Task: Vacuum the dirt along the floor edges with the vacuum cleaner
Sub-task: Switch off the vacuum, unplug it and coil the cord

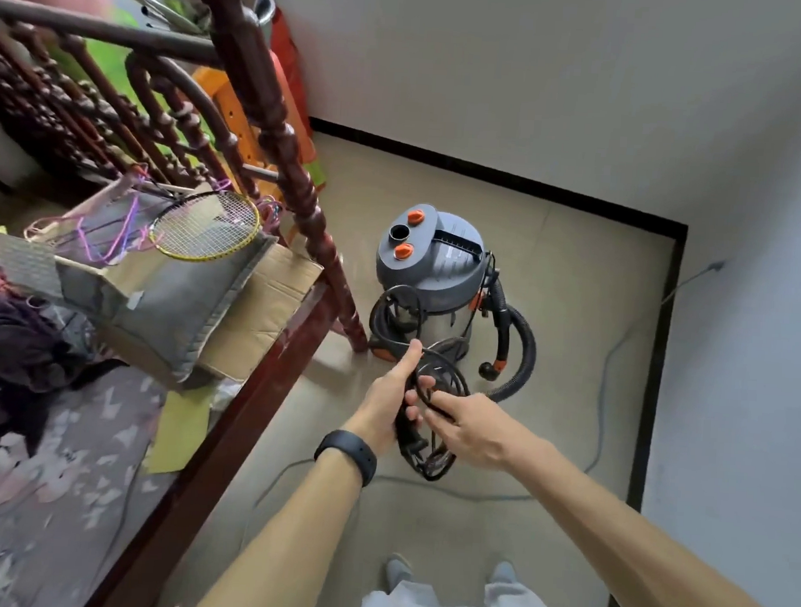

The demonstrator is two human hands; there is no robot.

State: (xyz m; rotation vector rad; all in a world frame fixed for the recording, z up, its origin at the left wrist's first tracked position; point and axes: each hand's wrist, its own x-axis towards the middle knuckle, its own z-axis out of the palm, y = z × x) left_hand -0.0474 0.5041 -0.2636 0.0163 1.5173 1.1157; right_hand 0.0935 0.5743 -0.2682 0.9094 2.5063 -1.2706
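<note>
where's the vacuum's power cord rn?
Head view, centre: the coiled black power cord is gripped in the left hand, with the right hand touching its loops, just in front of the vacuum cleaner.

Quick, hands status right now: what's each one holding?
Left hand: closed around the coiled black cord.
Right hand: pinching a loop of the same cord.

both hands gripping coiled black cord, vacuum cleaner beyond
</note>
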